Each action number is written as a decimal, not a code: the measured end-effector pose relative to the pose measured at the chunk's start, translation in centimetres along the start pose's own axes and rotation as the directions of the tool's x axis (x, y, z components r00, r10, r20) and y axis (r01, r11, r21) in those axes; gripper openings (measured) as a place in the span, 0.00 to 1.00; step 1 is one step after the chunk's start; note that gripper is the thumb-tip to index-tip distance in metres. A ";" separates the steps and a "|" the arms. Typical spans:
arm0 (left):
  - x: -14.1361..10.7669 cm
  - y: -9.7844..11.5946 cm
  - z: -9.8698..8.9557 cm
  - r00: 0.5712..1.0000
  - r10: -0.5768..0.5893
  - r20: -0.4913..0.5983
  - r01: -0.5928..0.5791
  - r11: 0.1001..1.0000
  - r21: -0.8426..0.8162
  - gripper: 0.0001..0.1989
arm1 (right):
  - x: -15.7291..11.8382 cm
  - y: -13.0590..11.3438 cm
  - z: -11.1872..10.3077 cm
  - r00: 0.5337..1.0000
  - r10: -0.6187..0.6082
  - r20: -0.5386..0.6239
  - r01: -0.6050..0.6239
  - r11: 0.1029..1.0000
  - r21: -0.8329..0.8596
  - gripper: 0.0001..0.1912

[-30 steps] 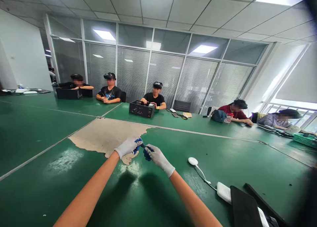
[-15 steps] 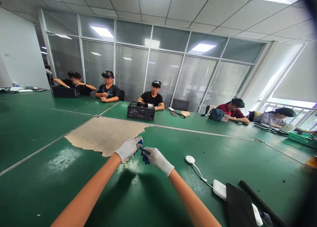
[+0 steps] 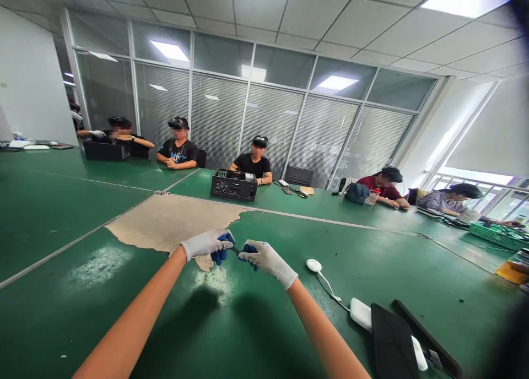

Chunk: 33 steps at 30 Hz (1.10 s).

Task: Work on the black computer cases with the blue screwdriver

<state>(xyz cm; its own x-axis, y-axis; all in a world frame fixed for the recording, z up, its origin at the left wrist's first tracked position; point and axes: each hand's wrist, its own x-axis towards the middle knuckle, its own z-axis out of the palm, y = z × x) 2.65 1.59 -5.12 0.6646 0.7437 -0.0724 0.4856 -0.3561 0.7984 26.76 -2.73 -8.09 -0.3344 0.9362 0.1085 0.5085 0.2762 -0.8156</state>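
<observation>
Between my two hands, above the table, a short dark chain-like strip stretches from one set of fingertips to the other. It is too small for me to tell its exact kind. My left hand, in a white glove with blue-coated fingers, pinches the strip's left end. A matching glove covers my right hand, whose thumb and fingers are closed on the right end. The gloved fingers hide both ends. Beneath them lies the green tabletop, with a worn pale patch under my hands.
A bare tan patch breaks the green surface at left. Rightward lie a white round charger with its cable, a white block and a black flat device. Across the table, people sit near an opened computer case.
My hands have drawn slightly apart, the left one moving left, so more of the dark strip shows between them. The view has shifted a little to the right.
</observation>
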 end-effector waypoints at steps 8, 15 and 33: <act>-4.0 0.8 -5.2 0.900 -0.216 -0.378 0.385 0.800 0.460 0.32 | 0.2 0.2 0.1 0.827 0.079 0.556 -0.142 0.987 0.071 0.21; -5.5 1.6 -6.7 0.828 -0.164 -0.536 0.444 0.776 0.449 0.23 | 2.9 4.6 4.1 0.996 0.013 0.087 -0.063 0.798 0.599 0.27; -4.9 2.4 -3.7 0.940 -0.320 -0.121 0.336 0.794 0.508 0.21 | 1.2 7.1 11.3 0.946 -0.322 0.027 0.289 0.808 -0.513 0.10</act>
<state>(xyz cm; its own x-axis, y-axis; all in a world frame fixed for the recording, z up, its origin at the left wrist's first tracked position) -1.54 -0.84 -0.60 0.4005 0.8811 -0.2516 0.8966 -0.3202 0.3059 20.96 -2.17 -20.16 -0.5015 0.7912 0.3500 0.7211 0.6058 -0.3362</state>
